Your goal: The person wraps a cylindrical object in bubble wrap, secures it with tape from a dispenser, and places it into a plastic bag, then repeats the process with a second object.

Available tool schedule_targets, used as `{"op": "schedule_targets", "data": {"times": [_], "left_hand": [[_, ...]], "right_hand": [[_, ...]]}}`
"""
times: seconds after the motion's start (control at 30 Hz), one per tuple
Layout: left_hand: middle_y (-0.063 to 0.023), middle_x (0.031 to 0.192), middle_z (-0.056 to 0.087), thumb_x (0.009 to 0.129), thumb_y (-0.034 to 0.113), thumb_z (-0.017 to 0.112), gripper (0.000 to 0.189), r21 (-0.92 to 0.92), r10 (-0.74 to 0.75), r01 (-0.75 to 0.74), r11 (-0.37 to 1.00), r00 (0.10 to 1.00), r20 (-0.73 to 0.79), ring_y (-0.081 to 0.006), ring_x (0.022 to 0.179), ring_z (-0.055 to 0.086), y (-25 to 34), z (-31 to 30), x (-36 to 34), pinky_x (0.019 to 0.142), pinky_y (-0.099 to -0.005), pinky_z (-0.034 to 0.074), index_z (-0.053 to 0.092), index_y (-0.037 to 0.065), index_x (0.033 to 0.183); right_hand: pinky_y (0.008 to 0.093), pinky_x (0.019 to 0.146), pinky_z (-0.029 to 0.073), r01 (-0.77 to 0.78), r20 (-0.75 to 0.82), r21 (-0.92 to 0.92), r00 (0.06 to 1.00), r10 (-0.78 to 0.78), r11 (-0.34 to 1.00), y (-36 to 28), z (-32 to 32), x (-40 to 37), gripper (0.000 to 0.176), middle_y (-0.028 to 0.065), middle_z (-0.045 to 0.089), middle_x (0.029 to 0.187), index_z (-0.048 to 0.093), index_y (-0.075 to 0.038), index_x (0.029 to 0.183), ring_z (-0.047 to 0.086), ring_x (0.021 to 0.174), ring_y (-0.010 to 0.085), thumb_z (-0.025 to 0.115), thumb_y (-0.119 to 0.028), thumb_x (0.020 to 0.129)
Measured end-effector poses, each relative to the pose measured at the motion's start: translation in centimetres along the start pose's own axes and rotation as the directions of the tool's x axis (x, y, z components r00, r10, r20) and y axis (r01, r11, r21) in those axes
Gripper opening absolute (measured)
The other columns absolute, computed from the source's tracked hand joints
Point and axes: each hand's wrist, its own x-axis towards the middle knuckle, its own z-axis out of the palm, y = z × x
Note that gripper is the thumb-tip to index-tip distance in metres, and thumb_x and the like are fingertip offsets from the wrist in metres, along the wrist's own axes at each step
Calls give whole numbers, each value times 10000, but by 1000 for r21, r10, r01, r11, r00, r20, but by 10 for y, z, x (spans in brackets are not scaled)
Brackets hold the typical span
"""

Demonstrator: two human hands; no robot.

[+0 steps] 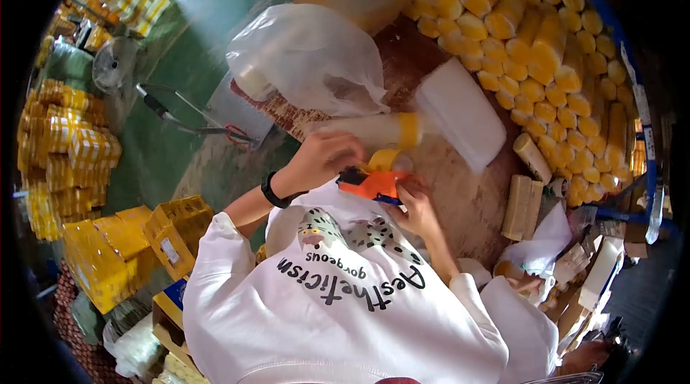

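An orange tape dispenser [374, 183] with a roll of yellow tape [385, 162] is in front of my chest. My right hand [415, 206] is closed round its right end. Over the dispenser's left end, my left hand [325, 158] has its fingers curled together, and what they pinch, if anything, is hidden. A dark band is on the left wrist. Just beyond the hands lies a clear-wrapped roll [359, 129] with a band of yellow tape near its right end.
A white wrapped slab [460, 114] and a large translucent plastic bag [309, 53] lie on the worn table [449, 186]. Yellow-ended rolls [532, 39] are stacked at right. Yellow-taped boxes [108, 254] stand at left. Another person's hand [528, 285] shows at lower right.
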Motion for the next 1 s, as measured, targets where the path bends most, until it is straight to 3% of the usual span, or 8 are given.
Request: {"op": "schedule_targets", "data": {"times": [0.3,0.47,0.57,0.67,0.77,0.87,0.97,1.0], "left_hand": [[-81,780,567,763,-72,583,155,68,39,-57,996,969,243,-254,677,574,18,1,56,575,-328,448,525,38,856],[-94,858,556,804,-65,556,161,24,41,-57,998,902,429,-239,734,563,9,25,87,584,-322,439,524,43,919],[-84,883,559,848,-35,541,118,-177,-30,122,977,891,452,-210,756,566,-4,49,101,625,-310,468,531,28,947],[-81,902,565,867,-11,546,112,-132,-54,148,980,840,541,-180,793,597,17,52,125,683,-292,507,537,17,975],[-84,906,567,838,-25,581,158,-216,-101,259,941,829,551,-172,824,624,34,59,134,704,-267,521,537,19,983],[-71,886,573,816,-57,590,170,10,-115,127,992,859,499,-145,843,635,52,65,143,659,-248,512,547,22,960],[-56,823,566,773,-79,607,171,71,-229,220,973,864,449,-158,782,627,72,67,145,611,-258,491,563,29,899],[-56,809,566,755,-88,611,175,100,-134,102,990,901,412,-170,758,620,74,67,145,600,-267,485,564,30,875]], "right_hand": [[391,818,449,-186,103,-45,976,190,982,-28,-66,-2,383,148,623,763,620,33,912,597,731,319,741,-234,666],[360,739,474,-308,-68,20,949,309,951,-28,-80,-16,371,108,590,601,634,6,815,559,507,292,783,-288,645],[341,686,476,-315,-239,-73,926,290,946,-20,-74,-31,346,91,570,580,615,-19,757,550,493,264,804,-283,634],[316,584,441,-297,-350,-81,902,252,951,-13,-82,-38,317,67,531,549,587,-49,698,525,483,239,811,-262,627],[315,580,432,-277,-371,-62,898,236,959,-6,-94,-42,315,62,524,546,577,-58,680,519,484,233,814,-258,621],[317,607,433,-235,-373,-43,905,203,971,2,-103,-42,322,59,519,545,566,-65,668,520,487,228,818,-256,612],[325,658,439,-182,-384,-49,911,150,982,7,-107,-40,326,59,524,552,565,-66,676,530,498,226,823,-253,604],[330,676,440,-168,-394,-53,909,134,984,8,-107,-40,327,60,535,562,569,-65,683,540,508,224,824,-252,602]]}}
